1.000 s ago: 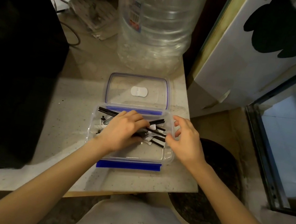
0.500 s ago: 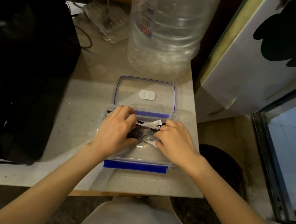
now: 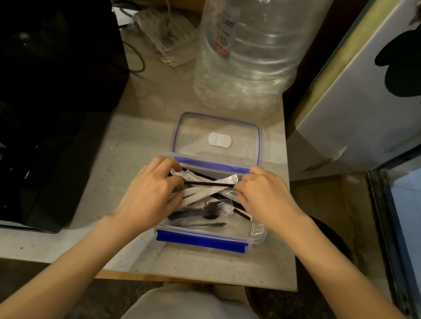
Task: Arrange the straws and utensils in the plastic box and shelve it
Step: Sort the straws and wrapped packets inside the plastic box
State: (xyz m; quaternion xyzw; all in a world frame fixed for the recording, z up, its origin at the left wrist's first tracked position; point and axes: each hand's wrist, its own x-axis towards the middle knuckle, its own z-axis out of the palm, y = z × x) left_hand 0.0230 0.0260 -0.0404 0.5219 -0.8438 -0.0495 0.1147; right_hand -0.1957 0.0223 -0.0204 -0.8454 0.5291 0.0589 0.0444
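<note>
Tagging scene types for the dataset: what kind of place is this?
Probably a home kitchen or utility corner. A speckled stone countertop holds a large, seemingly empty water jug and a clip-lock plastic box of wrapped straws and utensils; a power strip lies behind.

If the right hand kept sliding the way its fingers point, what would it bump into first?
The right hand points left along the black straw, so it would probably meet the left hand first, inside the plastic box.
</note>
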